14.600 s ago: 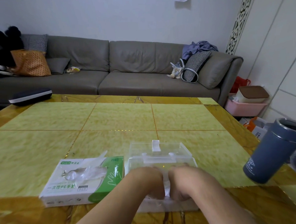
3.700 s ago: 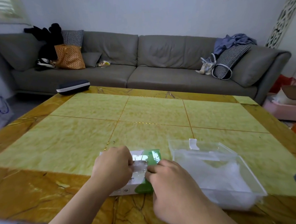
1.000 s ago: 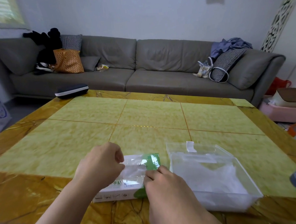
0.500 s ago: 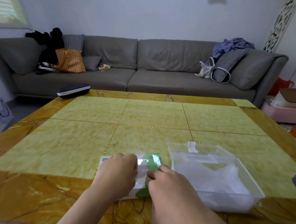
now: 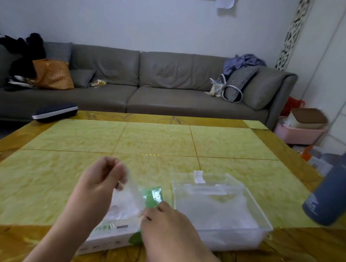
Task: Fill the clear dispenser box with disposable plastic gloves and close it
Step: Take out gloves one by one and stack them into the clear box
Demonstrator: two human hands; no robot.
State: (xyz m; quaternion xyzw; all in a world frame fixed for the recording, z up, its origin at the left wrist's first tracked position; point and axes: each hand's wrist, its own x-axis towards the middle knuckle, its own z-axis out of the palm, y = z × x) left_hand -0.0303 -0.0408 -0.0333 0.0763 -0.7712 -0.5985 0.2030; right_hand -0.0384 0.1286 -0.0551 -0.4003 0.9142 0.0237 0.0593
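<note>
A white and green cardboard glove box (image 5: 113, 232) lies near the table's front edge. My left hand (image 5: 99, 186) is raised above it, pinching a thin clear plastic glove (image 5: 127, 201) that stretches up out of the box's opening. My right hand (image 5: 169, 227) rests on the green end of the box, fingers pressed down on it. Just to the right sits the clear dispenser box (image 5: 248, 205), open at the top, with several crumpled clear gloves inside. Its lid is not clearly visible.
A grey-blue insulated bottle (image 5: 331, 192) stands at the table's right edge. A dark case (image 5: 55, 112) lies on the far left corner. Behind the yellow-green table (image 5: 148, 144) runs a grey sofa with bags and cushions.
My left hand has lifted up and away from the glove box, drawing a glove out with it. My right hand stays on the box. The dispenser box has not moved.
</note>
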